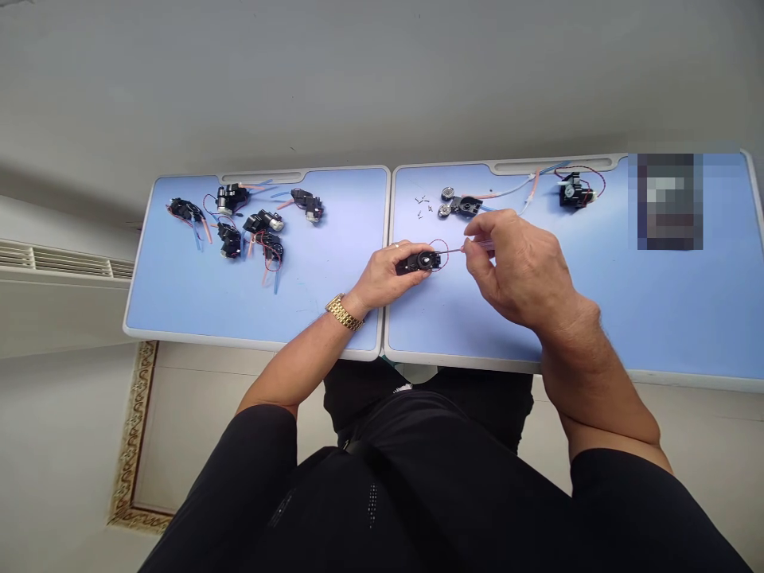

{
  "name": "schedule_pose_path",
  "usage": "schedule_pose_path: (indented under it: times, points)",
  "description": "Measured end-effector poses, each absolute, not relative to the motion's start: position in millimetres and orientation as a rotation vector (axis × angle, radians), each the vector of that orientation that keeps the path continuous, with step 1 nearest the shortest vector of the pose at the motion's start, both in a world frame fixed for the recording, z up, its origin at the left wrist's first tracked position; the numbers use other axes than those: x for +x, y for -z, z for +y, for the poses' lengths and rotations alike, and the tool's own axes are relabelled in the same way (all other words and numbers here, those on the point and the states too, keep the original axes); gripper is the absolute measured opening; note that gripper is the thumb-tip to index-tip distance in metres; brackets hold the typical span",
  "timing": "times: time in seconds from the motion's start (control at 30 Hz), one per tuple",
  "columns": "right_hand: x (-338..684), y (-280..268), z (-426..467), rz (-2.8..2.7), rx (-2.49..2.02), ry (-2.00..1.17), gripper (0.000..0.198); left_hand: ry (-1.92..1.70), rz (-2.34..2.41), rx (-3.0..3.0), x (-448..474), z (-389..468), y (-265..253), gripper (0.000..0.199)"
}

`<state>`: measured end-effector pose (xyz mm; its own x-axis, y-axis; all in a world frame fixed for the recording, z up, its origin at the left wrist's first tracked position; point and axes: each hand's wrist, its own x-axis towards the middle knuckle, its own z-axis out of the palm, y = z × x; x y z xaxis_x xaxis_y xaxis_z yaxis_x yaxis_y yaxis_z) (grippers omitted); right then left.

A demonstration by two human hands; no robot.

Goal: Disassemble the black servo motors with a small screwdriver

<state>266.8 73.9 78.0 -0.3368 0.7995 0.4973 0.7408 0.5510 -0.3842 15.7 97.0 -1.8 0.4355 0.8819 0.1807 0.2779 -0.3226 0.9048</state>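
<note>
My left hand (pixel 385 277) grips a small black motor assembly (pixel 422 261) between thumb and fingers, low over the right-hand table. A thin red wire loops out from its far side. In my right hand (pixel 516 267) is a screwdriver (pixel 454 251) with a pinkish handle, mostly hidden by my fingers. Its thin shaft points left and reaches the assembly's right edge. Whether the tip sits in a screw is too small to tell. Just beyond lies a black part with round metal pieces (pixel 466 206), tubes beside it. Several small screws (pixel 421 200) are scattered to its left.
Two blue-topped tables (pixel 322 298) with pale rims meet at a seam left of the assembly. Several black motor assemblies (pixel 256 223) with tubes and wires lie on the left table. Another assembly (pixel 574 191) and a blurred-out dark object (pixel 668 203) are at the far right.
</note>
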Motion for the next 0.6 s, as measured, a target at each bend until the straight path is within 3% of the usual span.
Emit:
schedule_pose_path:
  times: [0.17,0.3,0.6]
  points:
    - [266,-88,71,-2.179,-1.172,-0.236,0.023,-0.882,0.975,1.85,16,97,3,0.036]
    - [265,-90,71,-2.189,-1.157,-0.206,0.01,-0.887,0.969,1.856,16,97,3,0.035]
    - [267,-86,72,-2.135,-1.161,-0.224,0.02,-0.938,0.906,1.886,15,98,5,0.034]
